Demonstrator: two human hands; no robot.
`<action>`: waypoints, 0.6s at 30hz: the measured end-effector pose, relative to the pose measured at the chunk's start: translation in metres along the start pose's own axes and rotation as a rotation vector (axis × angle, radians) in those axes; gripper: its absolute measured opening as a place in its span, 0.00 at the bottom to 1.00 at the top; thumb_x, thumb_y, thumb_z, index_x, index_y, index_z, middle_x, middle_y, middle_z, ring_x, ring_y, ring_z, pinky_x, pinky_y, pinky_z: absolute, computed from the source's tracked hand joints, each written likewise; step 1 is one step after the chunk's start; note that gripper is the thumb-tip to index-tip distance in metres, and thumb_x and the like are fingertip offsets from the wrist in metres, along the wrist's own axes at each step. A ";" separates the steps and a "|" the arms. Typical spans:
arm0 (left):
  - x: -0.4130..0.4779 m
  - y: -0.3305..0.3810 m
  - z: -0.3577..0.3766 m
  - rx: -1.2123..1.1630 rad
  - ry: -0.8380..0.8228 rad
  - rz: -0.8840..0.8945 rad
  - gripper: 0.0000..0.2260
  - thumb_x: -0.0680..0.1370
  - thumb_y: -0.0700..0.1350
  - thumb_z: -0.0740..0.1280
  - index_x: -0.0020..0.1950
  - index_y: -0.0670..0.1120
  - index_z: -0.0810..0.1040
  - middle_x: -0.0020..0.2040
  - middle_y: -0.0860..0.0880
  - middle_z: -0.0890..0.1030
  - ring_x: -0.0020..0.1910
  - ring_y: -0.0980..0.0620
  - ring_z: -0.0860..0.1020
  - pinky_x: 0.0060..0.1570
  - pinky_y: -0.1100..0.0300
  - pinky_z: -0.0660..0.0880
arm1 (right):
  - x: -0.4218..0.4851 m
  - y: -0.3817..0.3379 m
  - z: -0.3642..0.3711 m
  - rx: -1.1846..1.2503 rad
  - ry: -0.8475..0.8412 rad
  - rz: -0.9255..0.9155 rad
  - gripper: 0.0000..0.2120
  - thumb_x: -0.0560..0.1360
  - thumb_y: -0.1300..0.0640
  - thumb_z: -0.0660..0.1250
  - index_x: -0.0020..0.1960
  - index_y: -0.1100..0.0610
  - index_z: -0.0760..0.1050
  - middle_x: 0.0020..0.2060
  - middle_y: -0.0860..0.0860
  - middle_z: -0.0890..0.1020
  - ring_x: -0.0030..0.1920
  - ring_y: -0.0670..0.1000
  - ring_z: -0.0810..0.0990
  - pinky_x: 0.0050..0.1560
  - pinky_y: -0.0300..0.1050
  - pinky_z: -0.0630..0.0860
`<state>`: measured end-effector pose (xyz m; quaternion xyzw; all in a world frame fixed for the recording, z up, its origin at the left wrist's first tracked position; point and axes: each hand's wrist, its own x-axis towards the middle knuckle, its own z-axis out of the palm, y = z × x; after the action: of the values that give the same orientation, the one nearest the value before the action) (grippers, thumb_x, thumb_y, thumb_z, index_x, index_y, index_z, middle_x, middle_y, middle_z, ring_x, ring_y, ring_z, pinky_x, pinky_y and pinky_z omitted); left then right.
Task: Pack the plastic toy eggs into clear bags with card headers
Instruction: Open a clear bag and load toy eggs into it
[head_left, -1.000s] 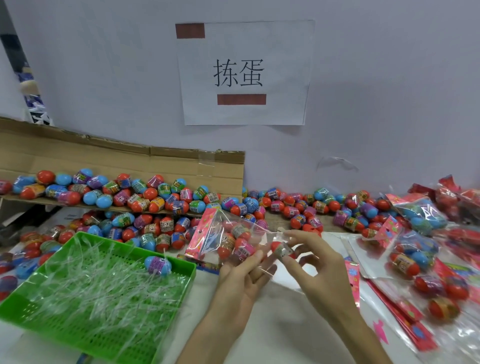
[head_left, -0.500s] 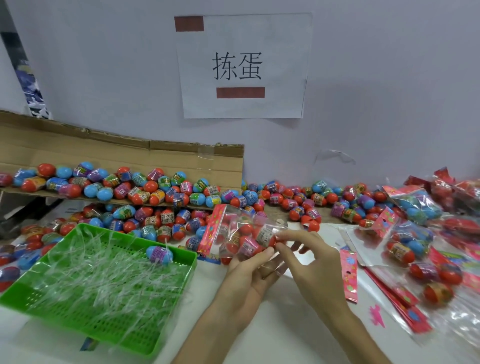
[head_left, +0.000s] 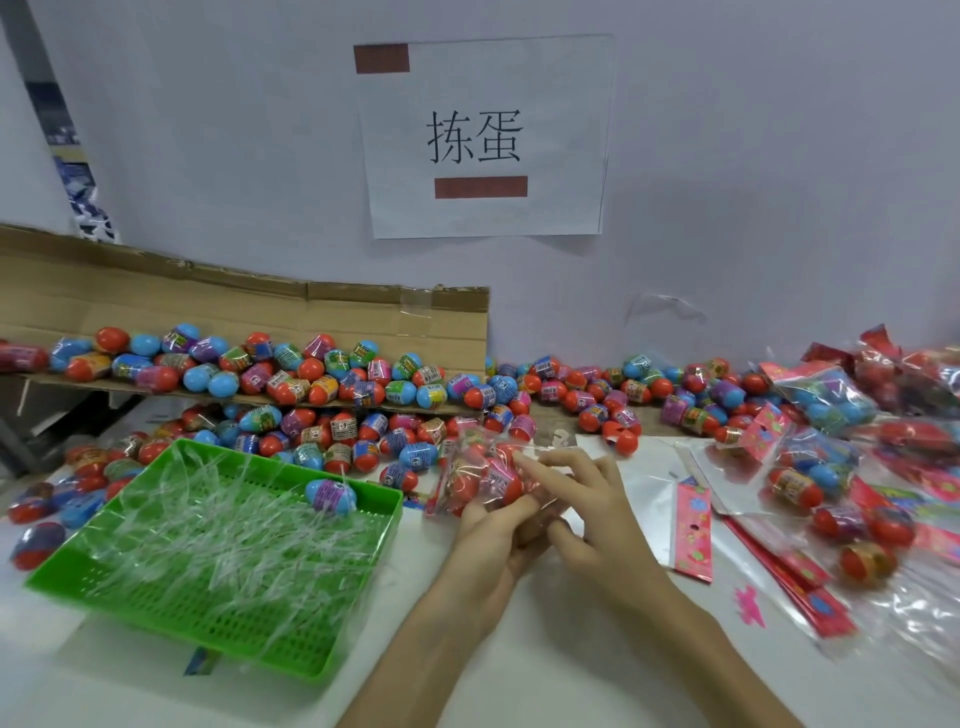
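Step in hand: filling. The left hand (head_left: 493, 545) is gripping the clear bag (head_left: 475, 475) from beneath at mid-table, fingers curled round it. Red eggs are showing inside. The right hand (head_left: 587, 514) is laying its index finger (head_left: 535, 470) on the bag's mouth end. Whether it is pinching the film, cannot tell.

Judgement: the bag is looking near full, so the next move is closing the mouth without spilling. Loose eggs (head_left: 363, 395) are lying at 11 o'clock of the bag, empty header bags (head_left: 693, 525) at 3 o'clock.

The single head-worn camera looked forward and down, close over the worktop (head_left: 519, 649); the wall (head_left: 753, 156) stood just beyond.
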<state>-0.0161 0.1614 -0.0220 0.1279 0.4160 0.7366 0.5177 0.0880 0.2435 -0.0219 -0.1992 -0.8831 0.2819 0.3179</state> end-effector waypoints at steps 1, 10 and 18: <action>0.000 0.000 0.000 -0.001 0.000 -0.004 0.12 0.82 0.35 0.65 0.65 0.41 0.79 0.58 0.40 0.86 0.58 0.46 0.85 0.49 0.53 0.83 | 0.000 0.000 0.001 0.005 0.013 -0.003 0.34 0.68 0.63 0.60 0.71 0.40 0.73 0.60 0.36 0.74 0.57 0.45 0.67 0.59 0.29 0.64; -0.005 0.005 0.005 0.129 -0.106 -0.039 0.13 0.85 0.43 0.63 0.66 0.42 0.81 0.61 0.42 0.85 0.56 0.42 0.85 0.61 0.46 0.81 | 0.001 -0.007 -0.008 0.052 0.503 -0.078 0.13 0.68 0.69 0.66 0.43 0.53 0.83 0.42 0.42 0.81 0.49 0.45 0.78 0.46 0.38 0.73; -0.007 0.010 0.006 0.091 -0.117 -0.163 0.15 0.85 0.41 0.58 0.63 0.44 0.83 0.57 0.42 0.86 0.47 0.47 0.87 0.53 0.54 0.79 | -0.004 -0.009 -0.016 0.089 0.722 -0.130 0.10 0.71 0.62 0.62 0.38 0.59 0.82 0.35 0.46 0.81 0.38 0.45 0.79 0.36 0.40 0.75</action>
<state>-0.0161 0.1574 -0.0088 0.1599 0.4272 0.6637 0.5929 0.1000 0.2400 -0.0081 -0.2152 -0.7117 0.2109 0.6345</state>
